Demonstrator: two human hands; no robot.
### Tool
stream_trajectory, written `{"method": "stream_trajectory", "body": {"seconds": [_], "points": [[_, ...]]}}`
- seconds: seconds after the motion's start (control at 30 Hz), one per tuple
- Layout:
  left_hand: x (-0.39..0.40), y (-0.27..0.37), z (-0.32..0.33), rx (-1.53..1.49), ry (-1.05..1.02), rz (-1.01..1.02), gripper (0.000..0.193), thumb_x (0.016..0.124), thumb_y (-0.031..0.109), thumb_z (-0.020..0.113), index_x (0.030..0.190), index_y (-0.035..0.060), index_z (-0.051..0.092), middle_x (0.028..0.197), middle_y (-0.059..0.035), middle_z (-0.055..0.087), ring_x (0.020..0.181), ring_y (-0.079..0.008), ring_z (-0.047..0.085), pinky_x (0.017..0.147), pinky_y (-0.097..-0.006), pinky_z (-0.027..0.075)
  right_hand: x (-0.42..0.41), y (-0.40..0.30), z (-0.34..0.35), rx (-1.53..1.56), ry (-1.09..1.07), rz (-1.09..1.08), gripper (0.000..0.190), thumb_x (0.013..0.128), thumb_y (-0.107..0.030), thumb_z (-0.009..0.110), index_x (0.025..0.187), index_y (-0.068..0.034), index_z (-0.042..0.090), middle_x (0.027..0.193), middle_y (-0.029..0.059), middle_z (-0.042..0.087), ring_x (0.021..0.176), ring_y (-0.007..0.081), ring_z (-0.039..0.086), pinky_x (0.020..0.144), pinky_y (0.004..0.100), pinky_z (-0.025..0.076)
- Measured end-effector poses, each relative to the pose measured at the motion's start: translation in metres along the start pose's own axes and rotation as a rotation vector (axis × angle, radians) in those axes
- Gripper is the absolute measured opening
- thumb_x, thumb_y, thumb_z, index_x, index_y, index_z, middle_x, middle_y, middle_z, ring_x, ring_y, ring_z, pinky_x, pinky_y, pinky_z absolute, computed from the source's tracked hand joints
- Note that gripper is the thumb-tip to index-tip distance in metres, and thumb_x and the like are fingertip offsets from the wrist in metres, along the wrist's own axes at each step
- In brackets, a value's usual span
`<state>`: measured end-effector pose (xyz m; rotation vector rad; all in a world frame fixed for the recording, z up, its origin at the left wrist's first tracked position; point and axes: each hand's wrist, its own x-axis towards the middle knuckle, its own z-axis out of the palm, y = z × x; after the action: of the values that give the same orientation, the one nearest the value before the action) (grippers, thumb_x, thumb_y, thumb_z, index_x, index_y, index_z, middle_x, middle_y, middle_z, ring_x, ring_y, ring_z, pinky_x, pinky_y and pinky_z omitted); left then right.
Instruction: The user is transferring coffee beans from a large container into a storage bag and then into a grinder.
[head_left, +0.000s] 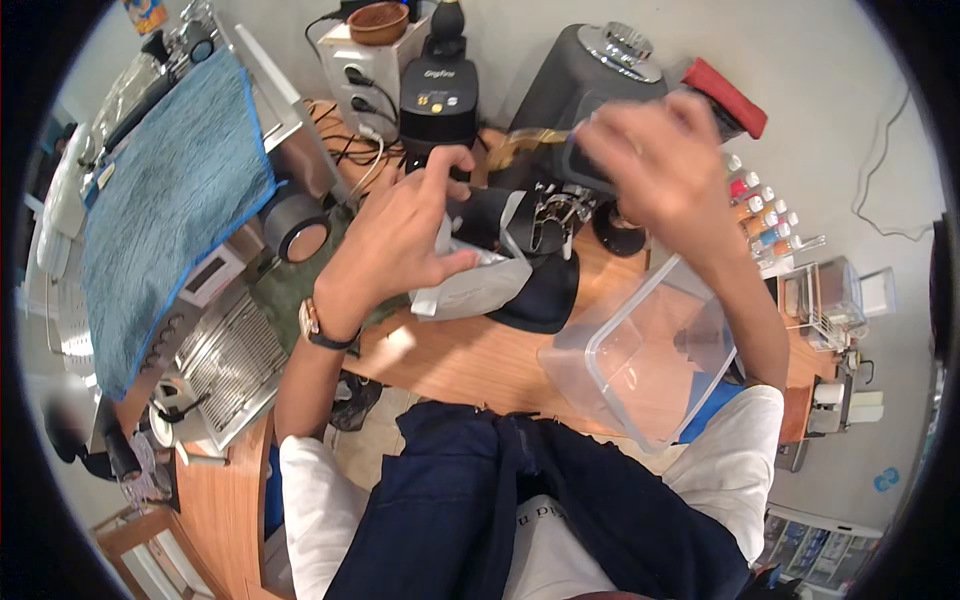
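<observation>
My left hand (394, 240), with a watch on the wrist, is beside an opened white bag (472, 289) with a dark inside. The thumb lies over the bag's near rim, and the fingers are spread apart above it. My right hand (652, 161) is raised and motion-blurred in front of a grey grinder (551, 82). Its fingertips pinch one end of a gold-coloured strip-like thing (529, 144), too blurred to name surely. Below the bag lies a black mat (544, 304). A metal portafilter holder (559, 214) is just right of the bag.
A clear plastic tub (630, 352) stands on the wooden counter (457, 360) under my right forearm. A black grinder (439, 97) and power sockets (360, 82) are behind the bag. At left are a blue towel (180, 195) and drip tray (232, 360). Small bottles (761, 217) stand right.
</observation>
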<state>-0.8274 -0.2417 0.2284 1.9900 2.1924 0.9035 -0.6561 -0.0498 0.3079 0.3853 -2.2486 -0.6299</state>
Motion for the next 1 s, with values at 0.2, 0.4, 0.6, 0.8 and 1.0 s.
{"method": "stream_trajectory", "body": {"seconds": [0.2, 0.4, 0.6, 0.8, 1.0], "points": [[0.004, 0.007, 0.001, 0.02, -0.025, 0.014, 0.083, 0.059, 0.025, 0.083, 0.123, 0.003, 0.036, 0.108, -0.0097, 0.062, 0.087, -0.0279, 0.059, 0.089, -0.0397, 0.038, -0.018, 0.114, -0.004, -0.317, -0.143, 0.353, 0.018, 0.075, -0.002, 0.055, 0.088, -0.007, 0.066, 0.087, 0.0043, 0.06, 0.082, 0.0213, 0.06, 0.08, 0.0359, 0.039], [-0.001, 0.008, -0.003, 0.004, -0.043, 0.001, 0.079, 0.06, 0.026, 0.081, 0.122, 0.0008, 0.039, 0.113, -0.0081, 0.059, 0.085, -0.0266, 0.059, 0.086, -0.0385, 0.038, -0.042, 0.157, 0.051, -0.388, -0.286, 0.417, 0.017, 0.079, -0.003, 0.052, 0.086, -0.007, 0.067, 0.09, 0.0064, 0.062, 0.089, 0.0213, 0.062, 0.082, 0.038, 0.038], [0.001, 0.007, 0.0, 0.015, -0.028, 0.022, 0.078, 0.06, 0.029, 0.082, 0.12, 0.0013, 0.042, 0.112, -0.0082, 0.06, 0.085, -0.026, 0.06, 0.086, -0.0391, 0.038, -0.063, 0.182, 0.072, -0.264, -0.197, 0.267, 0.023, 0.075, 0.006, 0.053, 0.089, -0.007, 0.066, 0.092, 0.0031, 0.062, 0.087, 0.019, 0.06, 0.09, 0.0366, 0.038], [0.002, 0.009, -0.002, 0.022, -0.024, 0.023, 0.075, 0.061, 0.029, 0.082, 0.119, 0.0042, 0.04, 0.109, -0.0105, 0.063, 0.091, -0.0275, 0.06, 0.084, -0.0384, 0.037, -0.077, 0.193, 0.073, -0.007, -0.094, 0.23, 0.026, 0.074, 0.008, 0.057, 0.093, -0.009, 0.064, 0.092, 0.0014, 0.061, 0.084, 0.0167, 0.059, 0.092, 0.0361, 0.036], [0.001, 0.009, -0.002, 0.032, -0.023, 0.022, 0.072, 0.063, 0.027, 0.081, 0.118, 0.007, 0.039, 0.103, -0.0119, 0.067, 0.097, -0.0286, 0.061, 0.083, -0.0373, 0.035, -0.083, 0.186, 0.056, -0.076, -0.001, 0.129, 0.028, 0.071, 0.006, 0.06, 0.095, -0.009, 0.065, 0.102, 0.0019, 0.064, 0.089, 0.0163, 0.061, 0.092, 0.0368, 0.037]]}}
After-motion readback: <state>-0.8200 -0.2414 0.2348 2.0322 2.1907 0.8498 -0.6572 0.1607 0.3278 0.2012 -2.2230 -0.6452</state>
